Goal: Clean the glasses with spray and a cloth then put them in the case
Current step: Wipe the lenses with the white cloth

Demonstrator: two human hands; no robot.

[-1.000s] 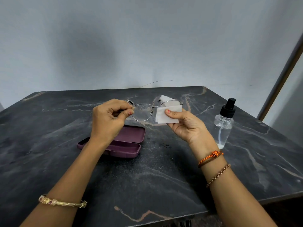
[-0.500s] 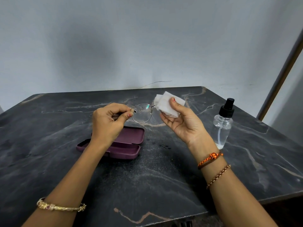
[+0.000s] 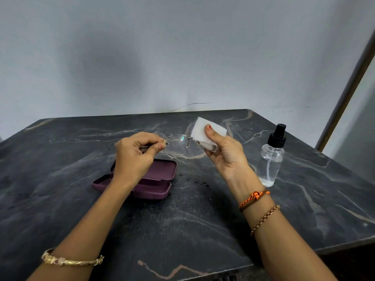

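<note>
Thin metal-framed glasses (image 3: 176, 146) are held above the table. My left hand (image 3: 135, 157) pinches their left end between thumb and fingers. The left lens shows small droplets. My right hand (image 3: 225, 152) holds a folded white cloth (image 3: 199, 129) wrapped over the right lens, thumb pressing on top, so that lens is hidden. An open purple case (image 3: 160, 173) lies on the table under my left hand. A clear spray bottle (image 3: 272, 159) with a black nozzle stands upright to the right of my right hand.
The dark marble table (image 3: 182, 220) has a front edge near the bottom of the view and a right edge past the bottle. A grey wall stands behind it. A few dark drops (image 3: 199, 182) lie on the table right of the case.
My right hand has turned the cloth from flat in front of the right lens to folded over it, thumb on top. The glasses have tilted slightly; my left hand barely moved.
</note>
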